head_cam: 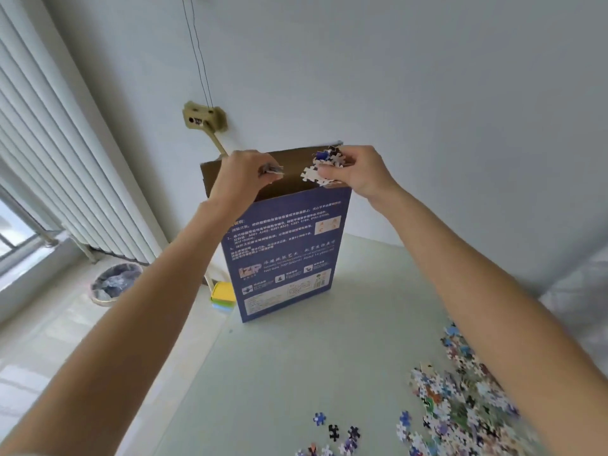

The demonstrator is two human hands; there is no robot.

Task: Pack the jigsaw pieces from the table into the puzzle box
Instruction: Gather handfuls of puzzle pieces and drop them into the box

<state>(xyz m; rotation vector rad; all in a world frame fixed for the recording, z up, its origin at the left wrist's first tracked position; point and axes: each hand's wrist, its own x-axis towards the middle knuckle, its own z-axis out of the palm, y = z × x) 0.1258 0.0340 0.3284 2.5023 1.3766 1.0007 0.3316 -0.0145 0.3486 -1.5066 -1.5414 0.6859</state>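
Observation:
A tall blue puzzle box [286,255] stands upright on the pale table [296,366], its brown top open. My left hand [243,177] is over the left side of the opening, its fingers pinching a few jigsaw pieces [272,169]. My right hand [357,172] is over the right side of the opening and grips a bunch of jigsaw pieces [324,166]; a white one sticks out lowest. A big heap of loose jigsaw pieces [460,403] lies on the table at the lower right, with a few stray ones [334,432] near the front edge.
The wall rises just behind the box, with a beige wall fitting [204,119] and a cable. On the floor to the left are a round bin [115,284] and yellow-green foam blocks [223,296]. Blinds [49,166] cover the window at the left.

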